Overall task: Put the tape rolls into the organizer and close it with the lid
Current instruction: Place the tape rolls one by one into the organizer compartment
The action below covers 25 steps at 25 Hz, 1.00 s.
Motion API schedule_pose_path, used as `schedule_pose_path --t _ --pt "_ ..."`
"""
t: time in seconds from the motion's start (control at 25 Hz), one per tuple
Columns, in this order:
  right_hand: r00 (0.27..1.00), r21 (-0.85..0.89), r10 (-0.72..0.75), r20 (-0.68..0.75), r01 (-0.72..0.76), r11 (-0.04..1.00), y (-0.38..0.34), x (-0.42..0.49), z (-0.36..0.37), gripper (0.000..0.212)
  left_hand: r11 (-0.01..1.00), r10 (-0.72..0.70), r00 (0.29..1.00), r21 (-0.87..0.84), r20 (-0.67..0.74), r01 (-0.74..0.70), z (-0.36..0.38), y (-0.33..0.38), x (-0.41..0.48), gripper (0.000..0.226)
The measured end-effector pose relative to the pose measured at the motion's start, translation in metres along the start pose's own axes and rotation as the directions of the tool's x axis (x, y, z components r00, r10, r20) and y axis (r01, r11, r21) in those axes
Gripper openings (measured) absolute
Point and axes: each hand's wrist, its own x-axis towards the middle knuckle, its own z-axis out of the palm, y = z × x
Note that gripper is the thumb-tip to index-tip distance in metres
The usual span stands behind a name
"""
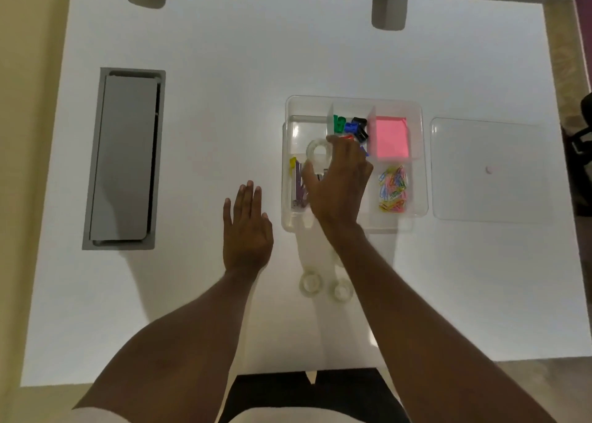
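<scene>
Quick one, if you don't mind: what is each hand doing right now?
Left hand: open, flat on the table, holding nothing.
Right hand: over the organizer, at a tape roll; grip cannot be told.

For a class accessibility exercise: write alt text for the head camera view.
A person's right hand places a clear tape roll into a clear compartmented organizer on a white table. The left hand rests flat; two tape rolls remain outside, and the lid lies right.

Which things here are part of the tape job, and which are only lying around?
Part of the job:
- tape roll at the right hand
- two tape rolls on the table
- organizer
- lid

Only lying around:
- grey cable hatch
- paper clips
- pink notes
- left hand, resting flat
</scene>
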Motion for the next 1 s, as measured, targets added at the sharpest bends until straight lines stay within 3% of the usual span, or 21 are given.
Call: schedule_pose_path --t 0.16,0.28,0.44,0.8,1.0 --pt "0.984 -0.214 -0.026 0.174 0.063 0.975 -0.003 0.067 0.011 0.046 1.0 0.0 1.0 -0.005 -0.013 0.0 0.003 -0.001 0.0 0.057" --pt "0.942 -0.381 -0.083 0.324 0.211 0.9 -0.005 0.097 0.033 0.042 1.0 -0.005 1.0 -0.029 -0.026 0.004 0.004 -0.001 0.0 0.058" --pt "0.886 -0.431 -0.172 0.432 0.37 0.823 -0.002 0.107 0.061 0.031 0.999 -0.004 1.0 -0.032 -0.024 0.003 0.004 -0.001 0.001 0.059" --pt "0.898 -0.253 -0.166 0.407 0.286 0.924 0.002 0.111 0.077 0.037 1.0 -0.006 1.0 0.0 -0.017 0.006 0.012 -0.004 0.002 0.061" --pt "0.943 -0.055 -0.192 0.273 0.215 0.975 0.005 0.086 0.054 0.026 1.0 0.0 1.0 0.01 -0.02 0.0 0.013 -0.006 0.002 0.061"
